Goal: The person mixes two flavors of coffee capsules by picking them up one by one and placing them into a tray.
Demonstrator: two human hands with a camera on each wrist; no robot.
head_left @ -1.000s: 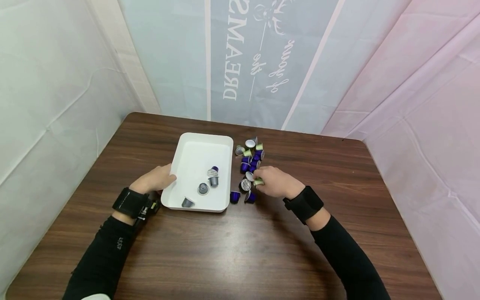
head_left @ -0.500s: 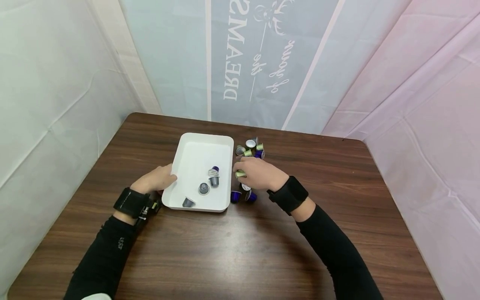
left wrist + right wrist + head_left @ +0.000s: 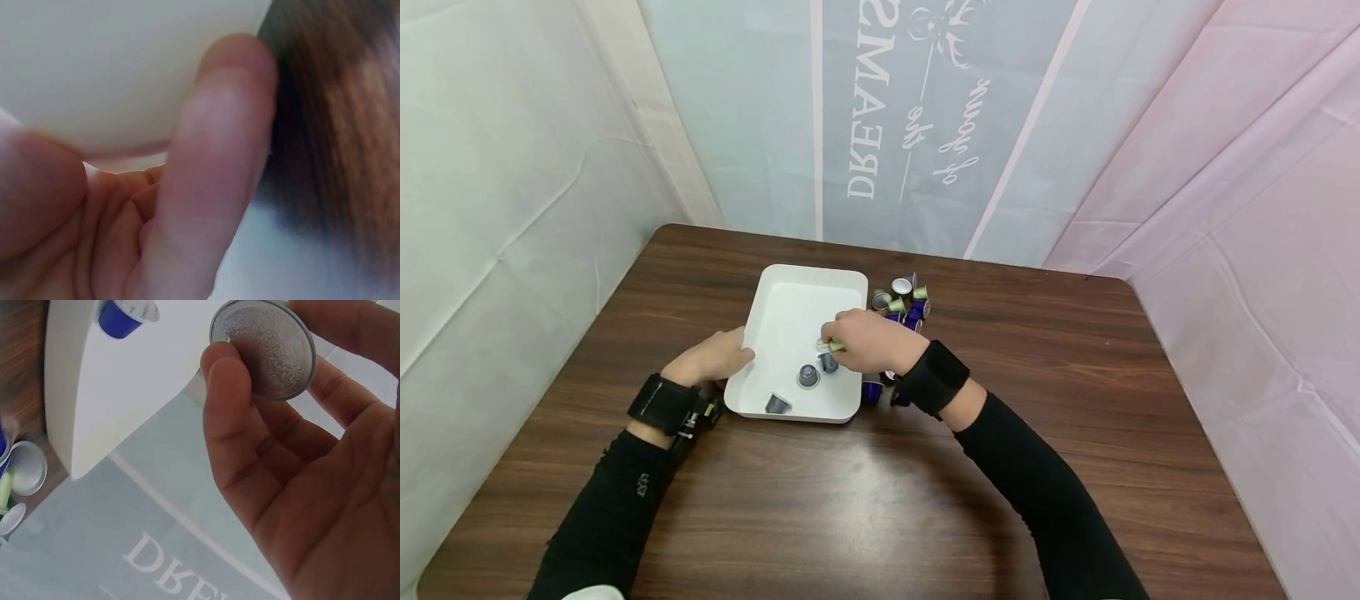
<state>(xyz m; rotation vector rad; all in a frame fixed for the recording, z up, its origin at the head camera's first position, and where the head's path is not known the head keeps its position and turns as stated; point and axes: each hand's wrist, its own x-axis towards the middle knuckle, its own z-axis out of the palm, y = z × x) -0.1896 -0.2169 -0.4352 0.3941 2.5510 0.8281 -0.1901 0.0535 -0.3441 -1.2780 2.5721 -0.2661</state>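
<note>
My left hand (image 3: 711,357) grips the left rim of a white tray (image 3: 786,292); in the left wrist view the tray's pale wall (image 3: 112,81) lies between my digits. Above the tray's right half, my right hand (image 3: 880,342) pinches a green coffee capsule (image 3: 836,343) by its edges. The right wrist view shows its round silver lid (image 3: 272,353) between thumb and fingers. Inside the tray lie grey capsules, one lid-down (image 3: 808,376), one tipped near the front (image 3: 777,404), and one just under my right hand (image 3: 828,362). A blue capsule (image 3: 122,317) shows in the right wrist view.
Just right of the tray, a loose pile holds white-lidded (image 3: 901,286), green (image 3: 896,306) and blue capsules (image 3: 914,315). My right forearm and hand partly cover it. A blue capsule (image 3: 871,392) lies by the tray's front right corner. The brown table (image 3: 1037,350) meets hanging cloths behind.
My right hand has carried the green capsule left, from the pile over the tray's rim to above the grey capsules. The left hand keeps its hold on the tray.
</note>
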